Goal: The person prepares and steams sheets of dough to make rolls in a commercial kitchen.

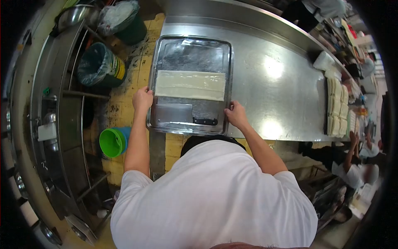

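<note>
A shiny metal tray (211, 52) lies at the left end of the steel worktable. Across its middle stretches a pale, rectangular sheet (190, 85) that looks like folded dough. Nearer my body, a cleaver (174, 112) rests flat in the tray, its wide blade to the left and its black handle to the right. My left hand (143, 98) grips the tray's left rim, with the fingers partly hidden behind it. On the opposite side, my right hand (236, 114) is closed at the right rim, thumb and fingers pinched there.
The steel worktable (286, 95) extends right to stacked pale blocks (338, 108) at its far end. On the yellow-tiled floor to the left stand a lined bin (99, 66), another bin (130, 29) and a green bucket (111, 143). Metal shelving (68, 124) runs alongside. Several people are at the right.
</note>
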Motion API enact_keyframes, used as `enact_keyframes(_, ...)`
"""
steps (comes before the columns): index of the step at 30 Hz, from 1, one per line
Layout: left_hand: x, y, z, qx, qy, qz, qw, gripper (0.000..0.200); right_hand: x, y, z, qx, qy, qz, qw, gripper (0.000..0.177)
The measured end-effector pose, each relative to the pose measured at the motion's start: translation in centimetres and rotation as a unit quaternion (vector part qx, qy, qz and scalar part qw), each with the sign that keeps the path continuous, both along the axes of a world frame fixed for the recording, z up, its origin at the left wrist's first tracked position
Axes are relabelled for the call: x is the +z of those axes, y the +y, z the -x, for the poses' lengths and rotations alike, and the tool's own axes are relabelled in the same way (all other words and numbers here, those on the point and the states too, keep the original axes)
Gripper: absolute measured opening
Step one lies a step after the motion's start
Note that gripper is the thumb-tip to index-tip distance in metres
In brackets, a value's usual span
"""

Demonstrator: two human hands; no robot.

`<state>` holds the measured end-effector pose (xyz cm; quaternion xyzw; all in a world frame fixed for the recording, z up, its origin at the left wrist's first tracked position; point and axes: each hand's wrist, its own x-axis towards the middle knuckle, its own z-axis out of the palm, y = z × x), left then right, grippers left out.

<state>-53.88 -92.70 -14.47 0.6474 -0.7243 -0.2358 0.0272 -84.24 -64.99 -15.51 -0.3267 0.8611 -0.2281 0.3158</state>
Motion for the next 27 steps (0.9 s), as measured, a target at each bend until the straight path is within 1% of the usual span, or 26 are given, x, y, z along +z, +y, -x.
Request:
enact_keyframes(1,0.5,0.3,0.2,0.006,-0.001,0.001,1.0,0.037,0.6,0.0,0.0,-0.011,0.002,0.004,1.0,0.045)
enact_keyframes(3,-0.1,0.4,-0.1,-0.003,-0.013,-0.003,1.0,0.039,1.7,0.7,0.1,-0.021,-0.065,0.033,0.997,0.046)
enact_keyframes(5,0.3,0.4,0.4,-0.016,-0.016,0.002,1.0,0.041,1.3,1.9,0.4,-0.034,-0.054,0.042,0.997,0.047)
enact_keyframes(7,1.2,1.9,1.1,-0.021,-0.057,0.112,0.992,0.043,1.7,3.7,0.9,-0.06,-0.043,0.048,0.996,0.047)
enact_keyframes(8,1.7,2.5,1.8,-0.041,-0.051,0.117,0.991,0.043,2.2,4.9,1.0,-0.064,-0.04,0.066,0.995,0.045)
enact_keyframes(10,2.7,3.9,3.5,-0.05,-0.006,0.169,0.984,0.041,2.7,8.0,1.5,-0.088,-0.031,0.088,0.992,0.044)
enact_keyframes(11,3.0,4.9,4.8,-0.069,0.0,0.174,0.982,0.041,2.6,9.7,1.5,-0.104,-0.029,0.098,0.989,0.041)
enact_keyframes(13,3.5,7.5,7.9,-0.12,0.096,0.209,0.966,0.034,2.3,13.5,1.5,-0.136,-0.021,0.117,0.984,0.039)
enact_keyframes(14,3.7,9.1,9.7,-0.138,0.102,0.214,0.962,0.034,2.1,15.8,1.4,-0.157,-0.029,0.123,0.979,0.037)
enact_keyframes(16,4.3,13.4,13.7,-0.225,0.184,0.179,0.94,0.029,1.7,20.5,0.8,-0.2,-0.034,0.135,0.97,0.035)
enact_keyframes(17,4.7,16.0,15.5,-0.248,0.188,0.18,0.933,0.029,1.4,23.0,0.3,-0.237,-0.049,0.136,0.961,0.035)
enact_keyframes(18,5.4,19.1,17.2,-0.303,0.206,0.153,0.918,0.028,1.1,25.5,-0.3,-0.278,-0.064,0.137,0.949,0.035)
enact_keyframes(19,5.8,22.3,18.8,-0.361,0.224,0.123,0.897,0.026,0.7,28.1,-0.9,-0.31,-0.057,0.142,0.938,0.035)
enact_keyframes(20,6.1,25.4,20.0,-0.395,0.231,0.116,0.881,0.026,0.3,30.8,-1.8,-0.33,-0.066,0.15,0.929,0.035)
enact_keyframes(22,6.0,31.8,21.7,-0.483,0.264,0.056,0.833,0.023,-0.5,36.0,-3.5,-0.393,-0.09,0.165,0.9,0.032)
enact_keyframes(23,5.8,34.7,22.5,-0.518,0.267,0.044,0.811,0.023,-1.2,38.4,-4.4,-0.431,-0.082,0.167,0.883,0.032)
enact_keyframes(25,5.4,40.1,23.6,-0.572,0.259,-0.03,0.777,0.021,-2.7,43.2,-5.9,-0.443,-0.049,0.204,0.872,0.029)
enact_keyframes(27,4.7,45.1,24.6,-0.628,0.255,-0.052,0.734,0.02,-2.0,47.6,-7.3,-0.499,-0.04,0.21,0.84,0.028)
